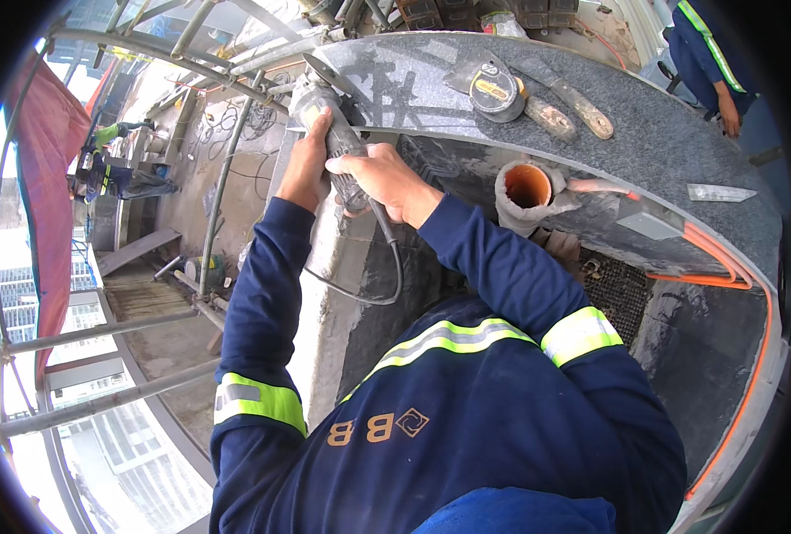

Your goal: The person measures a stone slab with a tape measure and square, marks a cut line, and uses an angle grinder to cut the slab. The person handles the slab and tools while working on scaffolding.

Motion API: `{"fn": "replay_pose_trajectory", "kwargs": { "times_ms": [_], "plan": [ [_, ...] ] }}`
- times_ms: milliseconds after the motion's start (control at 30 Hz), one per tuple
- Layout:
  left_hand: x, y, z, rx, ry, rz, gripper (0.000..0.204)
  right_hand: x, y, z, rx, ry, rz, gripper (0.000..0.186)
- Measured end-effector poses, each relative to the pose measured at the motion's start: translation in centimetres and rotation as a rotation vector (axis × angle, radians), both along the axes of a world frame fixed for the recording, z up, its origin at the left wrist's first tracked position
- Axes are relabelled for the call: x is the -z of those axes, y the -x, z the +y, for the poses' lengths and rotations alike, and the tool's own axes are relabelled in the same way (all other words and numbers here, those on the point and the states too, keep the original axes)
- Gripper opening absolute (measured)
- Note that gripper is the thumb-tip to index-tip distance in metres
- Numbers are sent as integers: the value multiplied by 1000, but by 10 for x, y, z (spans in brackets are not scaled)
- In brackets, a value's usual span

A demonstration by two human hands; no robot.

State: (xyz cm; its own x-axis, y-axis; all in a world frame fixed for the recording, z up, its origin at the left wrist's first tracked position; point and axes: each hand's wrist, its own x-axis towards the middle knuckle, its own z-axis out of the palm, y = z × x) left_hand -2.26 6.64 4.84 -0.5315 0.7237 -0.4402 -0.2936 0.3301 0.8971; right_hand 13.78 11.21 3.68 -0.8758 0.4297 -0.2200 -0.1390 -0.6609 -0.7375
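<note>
An angle grinder (346,141) is held in both hands at the left end of a curved grey stone slab (645,111). Around the front of its body, near the head, closes my left hand (306,165). Farther back, my right hand (388,181) grips the rear of the body. The grinder's thin disc (328,75) stands tilted at the slab's edge; whether it touches the stone I cannot tell. A dark power cord (399,267) loops down from the tool's back end beside my right forearm.
On the slab lie a round tape measure (497,93), scrapers with worn handles (582,105) and a stone offcut (721,192). Below its edge are an orange pipe (527,185) and orange conduits (720,254). Scaffold poles (226,191) stand left. Other people (711,53) are at right and far left.
</note>
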Motion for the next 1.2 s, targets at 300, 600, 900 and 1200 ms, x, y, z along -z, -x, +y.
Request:
{"fn": "replay_pose_trajectory", "kwargs": {
  "times_ms": [300, 600, 900, 1200],
  "plan": [
    [-8, -16, -2, -44, -27, -12, 48, 3, -3, -3, 2, 10, 24, 21],
    [-3, -11, -2, -23, 5, -5, 47, 6, -2, -5, 33, 61, 41, 17],
    [-1, -1, 4, -12, -3, 33, 50, 5, 4, 2, -4, 15, 16, 23],
    [-1, -7, -1, -18, 11, 45, 50, 8, -3, -3, 12, 7, 31, 22]
  ]
}}
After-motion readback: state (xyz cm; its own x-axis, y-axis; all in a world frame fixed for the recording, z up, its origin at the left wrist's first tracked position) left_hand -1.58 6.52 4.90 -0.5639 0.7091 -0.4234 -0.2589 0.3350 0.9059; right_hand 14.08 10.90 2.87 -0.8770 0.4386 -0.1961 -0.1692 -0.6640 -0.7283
